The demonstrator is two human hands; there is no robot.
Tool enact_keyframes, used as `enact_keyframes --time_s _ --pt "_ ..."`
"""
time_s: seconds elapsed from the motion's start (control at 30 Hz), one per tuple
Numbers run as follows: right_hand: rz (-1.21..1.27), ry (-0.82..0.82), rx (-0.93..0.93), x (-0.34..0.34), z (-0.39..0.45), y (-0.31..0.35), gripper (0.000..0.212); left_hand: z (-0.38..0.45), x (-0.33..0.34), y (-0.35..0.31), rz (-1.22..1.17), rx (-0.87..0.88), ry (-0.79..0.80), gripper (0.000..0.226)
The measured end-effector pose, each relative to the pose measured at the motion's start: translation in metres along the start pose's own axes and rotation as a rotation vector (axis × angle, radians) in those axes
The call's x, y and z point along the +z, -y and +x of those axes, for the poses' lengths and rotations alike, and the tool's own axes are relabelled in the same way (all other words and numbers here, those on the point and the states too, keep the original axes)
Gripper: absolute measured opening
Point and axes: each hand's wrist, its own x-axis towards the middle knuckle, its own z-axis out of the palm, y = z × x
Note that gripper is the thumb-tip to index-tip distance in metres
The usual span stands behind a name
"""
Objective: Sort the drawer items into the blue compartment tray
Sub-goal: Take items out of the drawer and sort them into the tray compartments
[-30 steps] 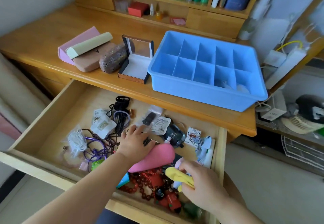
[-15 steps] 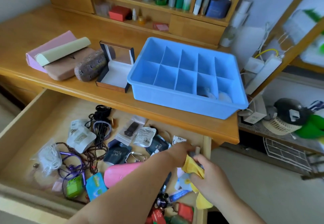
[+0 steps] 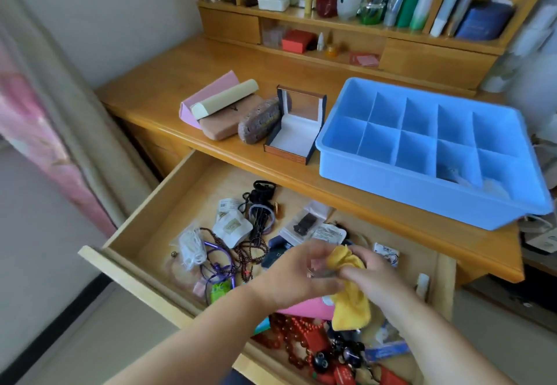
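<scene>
Far left on the desk (image 3: 156,95), glasses cases (image 3: 229,110) and an open jewellery box (image 3: 297,127) are sitting untouched; ignore them. Below, the open drawer (image 3: 144,222) is holding loose stuff: a white cable bundle (image 3: 190,247) and purple cord (image 3: 215,259) at left, white sachets (image 3: 231,229) and black hair ties (image 3: 261,201) mid, red beads (image 3: 297,335) near edge.

Centre, your left hand (image 3: 297,276) is hovering over the drawer, fingers curled toward the yellow cloth (image 3: 351,297); motion blur, so I cannot tell if it is pinching the cloth or something small beside it. Your right hand (image 3: 373,273) is clenching the cloth's upper end, the rest dangling over a pink case (image 3: 304,309).

You are probably bunching the cloth before moving it. Gather the hanging tail into one fist first, so it is not dragging beads or cords out as you lift. Clear the drawer front and desk edge, then carry far and right.

Right, the blue compartment tray (image 3: 401,192) is sitting on the desk, mostly empty; the two near-right cells are holding something pale, unclear what. Pick an empty cell and push the cloth fully below the dividers so it is not spilling into the neighbouring one.
</scene>
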Motion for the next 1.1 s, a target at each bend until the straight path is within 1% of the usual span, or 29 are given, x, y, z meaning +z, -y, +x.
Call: enact_keyframes --time_s 0.07,0.1,0.13,0.17,0.23,0.27,0.33,0.37,0.4,0.43,0.47,0.53,0.57,0.6,0.63,0.67,0.73,0.77,0.8,0.83,0.87,0.9,0.93,0.97,1.0,1.03,1.07,1.1 --pt "0.151 0.002 0.028 0.012 0.007 0.015 0.022 -0.005 -0.009 0.005 0.413 0.129 -0.008 0.071" --pt "0.265 0.025 0.050 0.019 0.010 0.023 0.020 -0.008 -0.012 0.007 0.555 0.151 -0.030 0.081" --pt "0.364 0.055 0.067 0.026 0.012 0.031 0.018 -0.008 -0.014 0.007 0.627 0.156 -0.083 0.084" --pt "0.422 0.090 0.078 0.033 0.013 0.037 0.017 -0.008 -0.018 0.008 0.647 0.183 -0.169 0.079" --pt "0.465 0.178 0.072 0.043 0.016 0.045 0.017 -0.010 -0.030 0.012 0.603 0.249 -0.315 0.063" --pt "0.457 0.218 0.062 0.047 0.016 0.049 0.017 -0.012 -0.038 0.013 0.553 0.262 -0.341 0.055" --pt "0.334 0.266 0.006 0.052 0.019 0.055 0.015 -0.015 -0.054 0.013 0.463 0.258 -0.367 0.046" --pt "0.250 0.268 -0.028 0.053 0.023 0.058 0.015 -0.016 -0.063 0.013 0.434 0.247 -0.396 0.046" --pt "0.181 0.257 -0.068 0.053 0.027 0.063 0.023 -0.015 -0.071 0.010 0.405 0.234 -0.451 0.047" --pt "0.154 0.234 -0.112 0.053 0.032 0.067 0.035 -0.013 -0.080 0.005 0.372 0.222 -0.527 0.048" --pt "0.155 0.206 -0.144 0.052 0.036 0.072 0.042 -0.009 -0.092 -0.003 0.321 0.223 -0.615 0.051" --pt "0.163 0.157 -0.180 0.049 0.045 0.078 0.037 0.004 -0.122 -0.025 0.186 0.253 -0.776 0.063" --pt "0.162 0.147 -0.182 0.047 0.049 0.077 0.040 0.014 -0.140 -0.037 0.165 0.271 -0.839 0.067" --pt "0.159 0.144 -0.177 0.045 0.051 0.075 0.046 0.026 -0.159 -0.050 0.196 0.295 -0.890 0.067" --pt "0.146 0.143 -0.170 0.043 0.054 0.071 0.049 0.039 -0.178 -0.062 0.276 0.321 -0.934 0.063" --pt "0.114 0.140 -0.159 0.042 0.054 0.066 0.045 0.055 -0.196 -0.073 0.377 0.327 -0.976 0.055" --pt "0.057 0.122 -0.139 0.041 0.054 0.056 0.030 0.089 -0.224 -0.088 0.555 0.304 -1.060 0.047" --pt "0.048 0.104 -0.134 0.040 0.055 0.049 0.024 0.105 -0.233 -0.091 0.634 0.304 -1.079 0.047" --pt "0.046 0.075 -0.131 0.039 0.056 0.043 0.020 0.120 -0.240 -0.090 0.712 0.284 -1.062 0.050" --pt "0.024 0.035 -0.137 0.038 0.057 0.037 0.016 0.133 -0.244 -0.085 0.799 0.208 -0.993 0.056" --pt "-0.016 -0.010 -0.147 0.035 0.057 0.032 0.013 0.144 -0.247 -0.079 0.921 0.074 -0.867 0.063" --pt "-0.081 -0.036 -0.153 0.031 0.057 0.028 0.012 0.152 -0.248 -0.074 1.050 -0.081 -0.704 0.067" --pt "-0.160 -0.039 -0.149 0.027 0.054 0.023 0.013 0.157 -0.249 -0.070 1.136 -0.191 -0.553 0.067" --pt "-0.266 -0.038 -0.167 0.021 0.050 0.016 0.015 0.160 -0.251 -0.069 1.140 -0.232 -0.452 0.064" --pt "-0.390 -0.047 -0.201 0.015 0.047 0.009 0.016 0.160 -0.252 -0.071 1.059 -0.222 -0.425 0.062" --pt "-0.513 -0.053 -0.239 0.010 0.044 0.002 0.016 0.157 -0.252 -0.075 0.940 -0.174 -0.458 0.060" --pt "-0.605 -0.054 -0.277 0.006 0.042 -0.005 0.017 0.150 -0.249 -0.077 0.848 -0.089 -0.533 0.057" --pt "-0.664 -0.034 -0.298 0.004 0.037 -0.013 0.022 0.140 -0.242 -0.077 0.808 0.017 -0.627 0.052"
